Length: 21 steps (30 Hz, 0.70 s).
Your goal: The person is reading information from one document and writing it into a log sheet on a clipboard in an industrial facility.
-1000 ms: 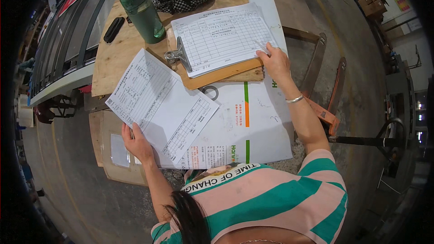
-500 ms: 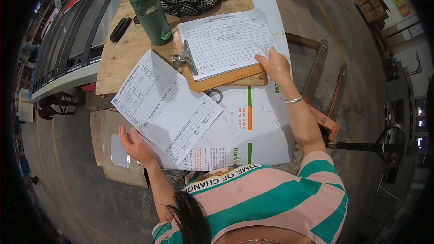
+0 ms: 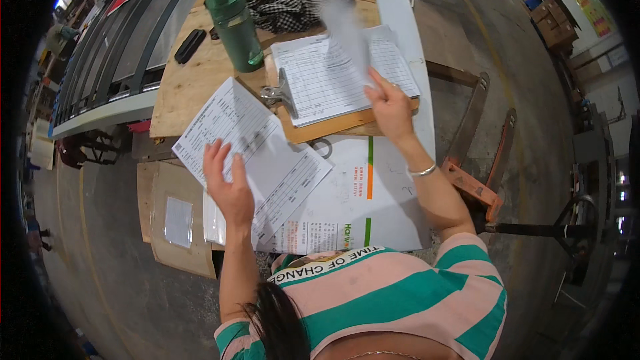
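My right hand (image 3: 392, 108) pinches the lower edge of a sheet of paper (image 3: 345, 33), which is raised and blurred by motion. Beneath it, a stack of printed forms (image 3: 307, 97) lies on a brown clipboard (image 3: 327, 130), with its metal clip (image 3: 285, 95) on the left side. My left hand (image 3: 228, 183) is open, fingers stretched, over the left part of a loose printed form (image 3: 267, 153); whether it touches the paper I cannot tell. This form lies askew beside the clipboard.
A green bottle (image 3: 237, 30) stands at the back left, near a black case (image 3: 191, 47) and a crumpled checked cloth (image 3: 287, 10). The wooden tabletop (image 3: 180, 93) adjoins a white printed board (image 3: 393, 207). An orange pallet jack (image 3: 473, 190) is at the right.
The right hand has moved left and lifted a sheet off the clipboard's stack. My left hand has moved up and right from the loose form's edge to over it.
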Motion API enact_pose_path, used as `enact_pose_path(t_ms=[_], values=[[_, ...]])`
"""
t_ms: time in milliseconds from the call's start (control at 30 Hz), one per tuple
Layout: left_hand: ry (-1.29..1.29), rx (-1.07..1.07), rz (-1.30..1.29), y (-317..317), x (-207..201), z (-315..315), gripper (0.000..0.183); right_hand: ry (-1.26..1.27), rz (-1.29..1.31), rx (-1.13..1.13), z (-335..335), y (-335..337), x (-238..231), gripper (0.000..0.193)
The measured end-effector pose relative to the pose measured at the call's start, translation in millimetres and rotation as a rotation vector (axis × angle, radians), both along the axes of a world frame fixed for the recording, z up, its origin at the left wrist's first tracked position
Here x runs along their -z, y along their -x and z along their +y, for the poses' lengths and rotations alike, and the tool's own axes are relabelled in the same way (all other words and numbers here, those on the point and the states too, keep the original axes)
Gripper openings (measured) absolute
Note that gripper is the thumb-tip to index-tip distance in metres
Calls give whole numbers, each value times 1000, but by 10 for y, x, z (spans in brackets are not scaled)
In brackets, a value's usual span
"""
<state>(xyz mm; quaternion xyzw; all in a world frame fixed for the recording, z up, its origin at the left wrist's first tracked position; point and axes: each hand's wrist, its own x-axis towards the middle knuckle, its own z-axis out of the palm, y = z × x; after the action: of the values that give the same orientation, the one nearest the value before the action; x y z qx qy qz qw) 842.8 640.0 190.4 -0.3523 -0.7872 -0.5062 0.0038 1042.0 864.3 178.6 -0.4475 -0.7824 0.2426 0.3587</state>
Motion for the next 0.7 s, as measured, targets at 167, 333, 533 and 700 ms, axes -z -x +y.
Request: enact_pose_path(t_ms=[167,333,533,700], values=[[147,311,166,-36,40,537,37,142,-20,-15,-182,195,-289,58],[360,354,424,-101,77,909,48,76,149,243,546,-165,250,61],[481,319,424,-70,145,924,53,815,788,221,541,-289,-232,43],[498,267,439,-94,142,945,60,612,632,320,755,-334,92,21]])
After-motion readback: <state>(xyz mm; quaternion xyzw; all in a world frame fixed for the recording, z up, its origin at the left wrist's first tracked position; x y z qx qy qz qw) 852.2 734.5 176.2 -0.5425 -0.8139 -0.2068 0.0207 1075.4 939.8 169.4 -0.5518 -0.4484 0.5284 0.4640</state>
